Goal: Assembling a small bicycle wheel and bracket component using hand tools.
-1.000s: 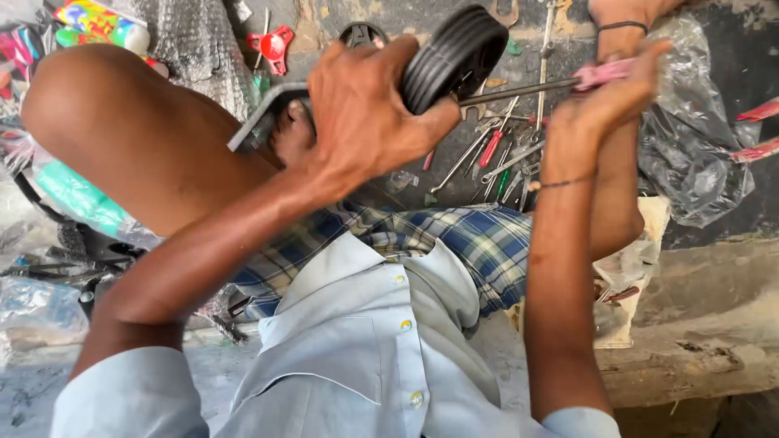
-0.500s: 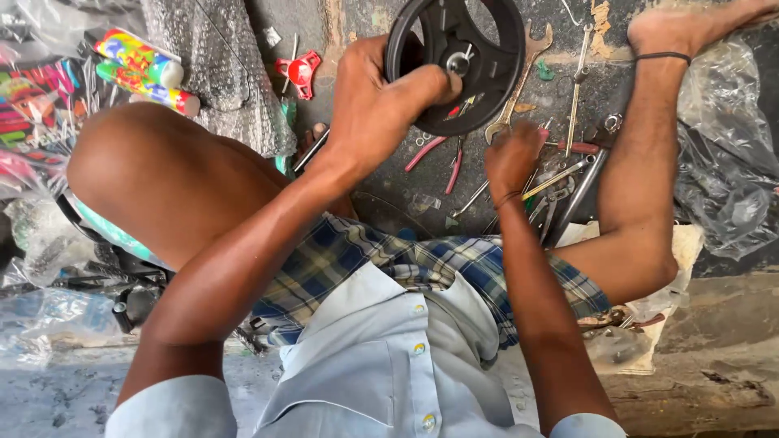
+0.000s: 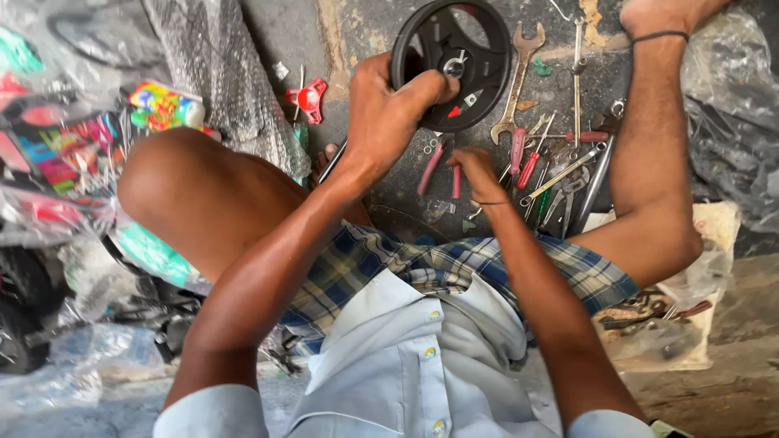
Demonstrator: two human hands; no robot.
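Both arms reach forward toward the top centre of the frame.
Left hand (image 3: 389,113) is clenched, thumb extended; right hand (image 3: 477,169) sits lower, fingers curled downward.

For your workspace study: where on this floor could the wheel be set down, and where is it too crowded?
Bare floor lies between the bubble wrap and the wheel in the left hand. Tools crowd the ground by the right hand; bags fill the left.

L hand (image 3: 389,113) grips small black wheel (image 3: 452,63) by rim, held up over floor. R hand (image 3: 475,166) reaches down among pink-handled pliers (image 3: 432,168) & wrenches (image 3: 517,77).
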